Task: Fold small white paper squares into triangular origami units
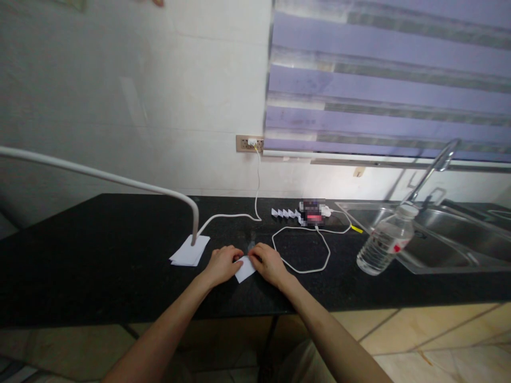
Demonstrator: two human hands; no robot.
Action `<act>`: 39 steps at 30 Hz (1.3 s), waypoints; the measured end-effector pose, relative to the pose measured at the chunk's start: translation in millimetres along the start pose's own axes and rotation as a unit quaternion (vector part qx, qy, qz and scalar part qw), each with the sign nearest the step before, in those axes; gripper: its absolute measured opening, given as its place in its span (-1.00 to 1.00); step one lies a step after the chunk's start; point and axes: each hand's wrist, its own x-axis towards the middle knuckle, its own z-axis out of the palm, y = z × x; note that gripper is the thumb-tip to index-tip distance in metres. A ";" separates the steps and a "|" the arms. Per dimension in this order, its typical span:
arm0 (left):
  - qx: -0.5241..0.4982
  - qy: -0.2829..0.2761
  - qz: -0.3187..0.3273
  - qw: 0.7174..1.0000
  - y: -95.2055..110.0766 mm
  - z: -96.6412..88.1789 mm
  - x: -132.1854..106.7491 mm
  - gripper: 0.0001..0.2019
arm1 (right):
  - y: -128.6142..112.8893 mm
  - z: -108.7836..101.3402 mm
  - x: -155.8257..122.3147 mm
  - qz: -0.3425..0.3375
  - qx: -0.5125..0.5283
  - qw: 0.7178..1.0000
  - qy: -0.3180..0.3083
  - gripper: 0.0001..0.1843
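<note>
Two hands meet over one small paper (pixel 244 270) on the black counter (pixel 99 239). At far left, a white lamp arm (pixel 120 180) curves down so its foot pins a paper stack (pixel 189 251), kept just beside the left hand (pixel 221 264). That hand presses its fingers flat on the paper's left edge; the right hand (pixel 271 263) pinches the opposite edge, seemingly to hold a fold. Behind lie folded pieces (pixel 285 213) in a row. A cable (pixel 303 255) loops past. A bottle (pixel 385 240) stands at the sink (pixel 439 239) rim.
</note>
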 end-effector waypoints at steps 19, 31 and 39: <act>-0.259 -0.003 -0.029 0.966 3.4 -12.7 0.8 -0.73 | -11.7 -9.4 4.5 0.058 0.127 0.990 0.014 -0.81; -0.344 -0.020 -0.082 0.935 6.3 -11.7 -3.6 -0.76 | -18.7 -16.8 2.5 0.001 0.093 0.995 0.037 -0.84; -0.398 -0.032 -0.088 0.913 7.0 -12.6 -5.5 -0.80 | -20.8 -20.4 0.3 -0.030 0.097 0.994 0.042 -0.80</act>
